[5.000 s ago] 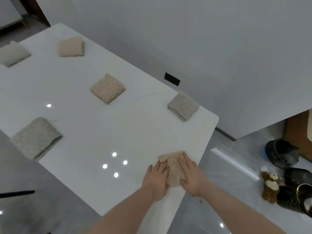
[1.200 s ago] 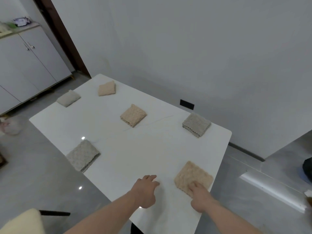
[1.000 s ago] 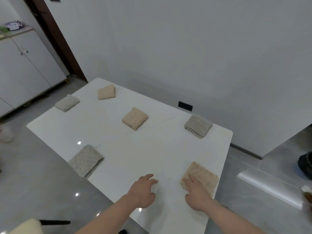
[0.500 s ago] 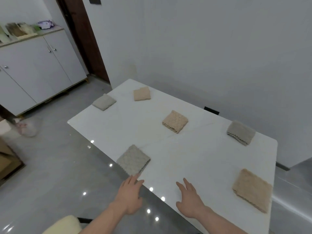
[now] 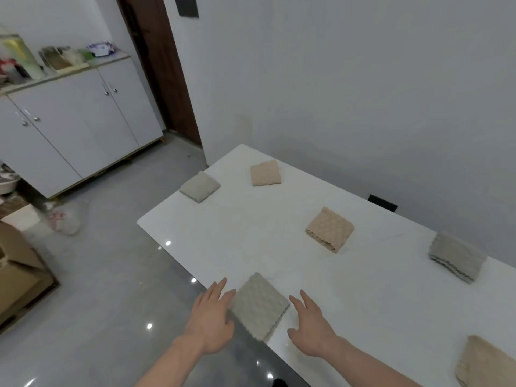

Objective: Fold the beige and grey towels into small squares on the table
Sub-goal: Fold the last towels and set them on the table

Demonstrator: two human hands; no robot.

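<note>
Left hand (image 5: 210,319): fingers straight and spread, holding nothing; fingertips at the left side of the near grey towel (image 5: 258,305), contact or a narrow gap cannot be told

Right hand (image 5: 311,329): fingers straight and loosely spread, holding nothing; above the table (image 5: 363,303) just right of the same towel, apart from it

Near grey towel: folded square, flat at the table's near edge, one corner at or slightly over that edge, between the two hands

Far grey towel (image 5: 199,186): folded square, near the table's far left corner

Far beige towel (image 5: 265,173): folded square, beside the far edge, right of the far grey towel

Middle beige towel (image 5: 329,229): folded square, layered edges facing the viewer, mid-table

Right grey towel (image 5: 456,256): folded square, toward the wall-side edge

Near beige towel (image 5: 487,364): folded, at the near right, partly cut off by the frame

Surroundings: white cabinet (image 5: 75,127) and cardboard box (image 5: 16,272) on the floor to the left
</note>
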